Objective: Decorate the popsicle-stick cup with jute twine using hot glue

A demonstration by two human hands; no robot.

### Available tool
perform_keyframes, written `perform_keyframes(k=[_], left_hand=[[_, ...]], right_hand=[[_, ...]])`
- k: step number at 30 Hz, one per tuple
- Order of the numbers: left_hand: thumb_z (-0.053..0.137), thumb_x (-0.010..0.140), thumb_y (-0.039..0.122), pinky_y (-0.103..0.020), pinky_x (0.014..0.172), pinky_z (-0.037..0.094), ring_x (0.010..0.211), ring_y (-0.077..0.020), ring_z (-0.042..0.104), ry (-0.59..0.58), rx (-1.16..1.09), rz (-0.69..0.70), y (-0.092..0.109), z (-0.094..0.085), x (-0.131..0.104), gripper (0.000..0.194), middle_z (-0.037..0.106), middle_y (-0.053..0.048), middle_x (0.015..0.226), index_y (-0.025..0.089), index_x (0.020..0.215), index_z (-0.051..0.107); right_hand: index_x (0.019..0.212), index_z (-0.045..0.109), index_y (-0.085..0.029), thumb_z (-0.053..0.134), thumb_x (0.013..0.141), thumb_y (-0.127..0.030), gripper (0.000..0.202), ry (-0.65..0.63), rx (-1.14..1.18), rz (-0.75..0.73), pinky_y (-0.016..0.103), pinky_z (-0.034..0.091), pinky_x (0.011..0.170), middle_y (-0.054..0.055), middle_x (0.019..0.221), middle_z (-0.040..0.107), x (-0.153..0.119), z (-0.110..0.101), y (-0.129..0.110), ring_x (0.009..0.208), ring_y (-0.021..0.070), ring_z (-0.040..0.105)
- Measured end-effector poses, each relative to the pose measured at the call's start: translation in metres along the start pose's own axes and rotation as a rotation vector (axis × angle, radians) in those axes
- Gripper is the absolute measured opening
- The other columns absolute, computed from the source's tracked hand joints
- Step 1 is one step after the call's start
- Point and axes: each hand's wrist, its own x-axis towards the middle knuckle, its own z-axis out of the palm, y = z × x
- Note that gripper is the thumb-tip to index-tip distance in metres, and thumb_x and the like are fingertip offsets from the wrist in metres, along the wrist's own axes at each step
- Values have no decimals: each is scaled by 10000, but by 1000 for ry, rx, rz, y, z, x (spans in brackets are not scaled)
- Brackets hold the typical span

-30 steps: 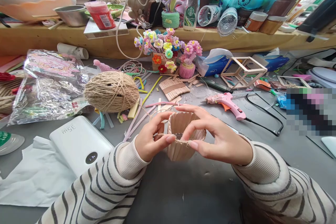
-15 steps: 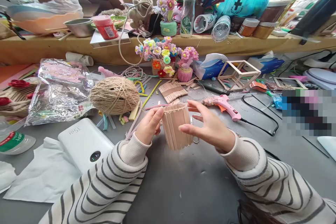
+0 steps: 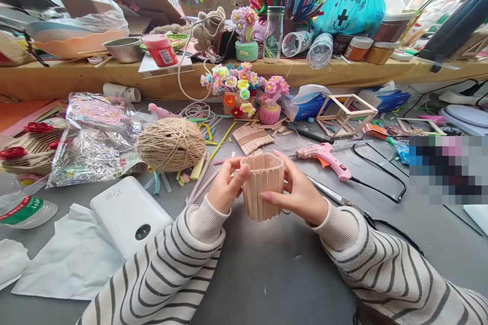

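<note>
Both hands hold a small round cup made of upright wooden craft sticks (image 3: 263, 195) above the grey table, its open top tilted a little toward me. My left hand (image 3: 227, 185) grips the rim at the left, thumb on the outside near the top. Around the right side wraps my right hand (image 3: 301, 190), its thumb across the front and its fingers behind. Just beyond the cup lies a banded bundle of craft sticks (image 3: 252, 138). A ball of jute twine (image 3: 171, 144) sits to the left, and a pink glue gun (image 3: 326, 157) to the right.
Scissors or a similar long metal tool (image 3: 335, 195) lie by my right wrist. A white power bank (image 3: 131, 216) rests on white paper (image 3: 72, 259) at left. Behind are a stick frame cube (image 3: 346, 114), fuzzy flower pots (image 3: 270, 111) and a crowded wooden shelf (image 3: 160, 84).
My right hand has closed from spread fingers onto the cup's right side. The cup's top has tipped toward me, showing more of its inside. The view has shifted slightly.
</note>
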Motion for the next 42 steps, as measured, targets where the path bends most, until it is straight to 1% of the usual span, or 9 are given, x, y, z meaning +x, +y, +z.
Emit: perform_keyframes(k=[7, 11, 17, 23, 28, 31, 35, 39, 42], left_hand=[[668, 566, 700, -212, 375, 226, 386, -19, 332, 17, -26, 47, -5, -5, -3, 731, 520, 53, 671, 153, 1010, 473], [698, 578, 656, -211, 420, 283, 432, -15, 382, -52, -8, 34, -3, -10, -5, 726, 537, 2, 844, 153, 1049, 469], [703, 610, 615, -204, 418, 216, 441, -24, 334, -54, 21, 46, -8, -16, -2, 721, 534, 15, 742, 138, 1122, 533], [633, 674, 631, -224, 423, 248, 429, -18, 330, 82, 272, 166, -15, -16, 2, 628, 569, -38, 887, 154, 1079, 589], [651, 676, 608, -229, 418, 239, 416, -39, 316, 156, 396, 217, -7, -9, -3, 605, 521, -1, 739, 135, 1047, 585], [677, 696, 546, -227, 435, 285, 413, -26, 302, 171, 418, 340, -5, -10, -5, 544, 497, 10, 758, 151, 1058, 587], [671, 775, 374, -229, 448, 334, 399, 1, 282, 131, 425, 575, -7, -16, -2, 299, 514, -7, 869, 192, 1008, 627], [672, 787, 268, -265, 626, 491, 639, -109, 521, 125, 465, 840, -5, -18, 0, 159, 530, -19, 799, 200, 931, 671], [656, 800, 221, -293, 716, 532, 772, -143, 563, 122, 501, 932, -2, -18, 0, 99, 537, -28, 805, 192, 890, 684]], right_hand=[[1390, 234, -229, 841, 525, -346, 1063, -98, 160, 14, 473, 396, 1038, 178, 1444, 368, 6, -6, 7, 1276, 287, 448], [1372, 281, -256, 843, 525, -364, 1022, -158, 227, -38, 456, 410, 1030, 140, 1407, 442, 12, -11, 13, 1287, 270, 443], [1295, 413, -241, 792, 594, -455, 825, -224, 198, -87, 440, 408, 1030, 111, 1339, 534, 19, -18, 19, 1230, 249, 508], [1153, 493, -206, 660, 706, -561, 595, -38, 98, -116, 432, 397, 1034, 136, 1278, 571, 14, -13, 12, 1204, 249, 526], [1225, 419, -200, 764, 609, -481, 759, 38, -56, -132, 435, 453, 957, 143, 1288, 532, 2, -1, 7, 1185, 282, 516], [1234, 410, -197, 754, 644, -406, 715, 51, -105, -138, 434, 454, 952, 131, 1281, 530, 1, 1, 6, 1169, 272, 521], [1227, 412, -194, 745, 652, -386, 692, 28, -82, -159, 434, 436, 972, 128, 1281, 533, 2, -1, 7, 1168, 266, 521], [1213, 418, -208, 743, 647, -383, 676, 34, -68, -159, 445, 435, 969, 122, 1279, 534, 3, -2, 8, 1159, 267, 524], [1208, 417, -212, 745, 642, -364, 671, 28, -56, -161, 447, 431, 976, 116, 1269, 538, 4, -1, 8, 1161, 263, 522]])
